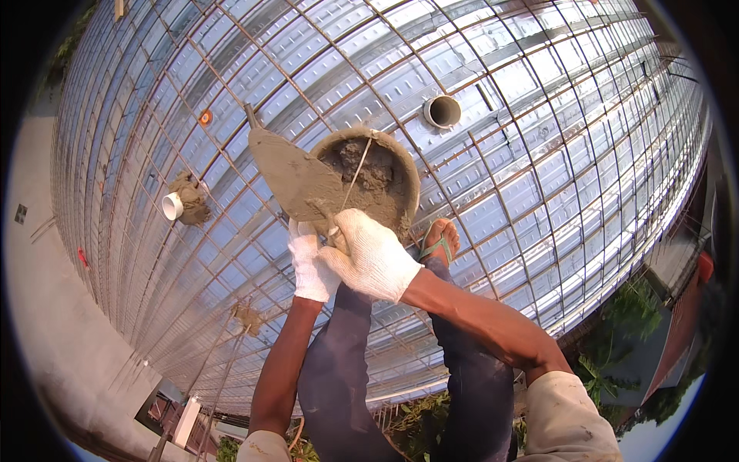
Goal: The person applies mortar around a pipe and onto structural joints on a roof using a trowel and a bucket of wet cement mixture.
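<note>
A round bucket [411,165] holds wet grey mortar [375,165], and a thin bail crosses its mouth toward my gloved hands. A mortar-coated trowel [289,171] lies over the bucket's left side, its narrow end pointing far left. My right hand [373,254], in a white knit glove, is closed at the trowel's near end, where a short stub like a handle end shows by the thumb. Just below the blade, my gloved left hand [311,263] touches or nearly touches its underside. The left fingers are mostly hidden by the blade and the right hand.
A rebar grid [531,115] runs over ribbed metal decking [500,208]. An open pipe [443,112] stands beyond the bucket; a white pipe [172,206] packed with mortar sits left. My sandalled foot [440,239] is beside the bucket. A concrete surface [61,308] borders the left.
</note>
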Available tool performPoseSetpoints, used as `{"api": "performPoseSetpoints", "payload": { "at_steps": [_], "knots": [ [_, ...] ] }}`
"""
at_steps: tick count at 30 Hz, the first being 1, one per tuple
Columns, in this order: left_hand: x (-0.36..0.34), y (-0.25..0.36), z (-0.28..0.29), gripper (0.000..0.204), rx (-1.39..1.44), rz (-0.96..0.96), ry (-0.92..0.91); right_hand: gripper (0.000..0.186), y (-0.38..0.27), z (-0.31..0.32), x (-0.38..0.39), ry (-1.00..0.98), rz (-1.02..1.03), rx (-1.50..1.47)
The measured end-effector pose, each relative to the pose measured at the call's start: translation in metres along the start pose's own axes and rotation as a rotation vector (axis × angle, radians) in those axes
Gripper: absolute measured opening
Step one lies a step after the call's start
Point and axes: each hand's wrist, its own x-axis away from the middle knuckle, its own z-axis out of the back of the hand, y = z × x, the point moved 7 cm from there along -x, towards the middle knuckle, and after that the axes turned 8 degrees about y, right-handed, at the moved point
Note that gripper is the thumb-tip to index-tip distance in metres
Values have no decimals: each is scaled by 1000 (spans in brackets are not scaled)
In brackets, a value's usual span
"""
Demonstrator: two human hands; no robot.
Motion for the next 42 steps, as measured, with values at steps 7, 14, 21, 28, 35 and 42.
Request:
{"api": "performPoseSetpoints", "payload": {
  "at_steps": [7,14,21,28,35,42],
  "knots": [
    [-36,-84,-21,51,196,-22,170,33,30,16,-11,-223,283,284],
    [-64,-157,-69,40,440,129,63,44,81,38,-3,-101,200,250],
    [-90,-180,-94,46,980,281,53,35,90,96,15,103,355,563],
    [-112,-69,-90,40,829,73,-57,34,120,150,46,94,36,936],
    [-99,-29,-81,36,761,-6,-21,29,117,161,39,224,160,1233],
    [-91,-14,-85,34,840,41,10,33,145,105,14,-68,64,1068]
  ]
}}
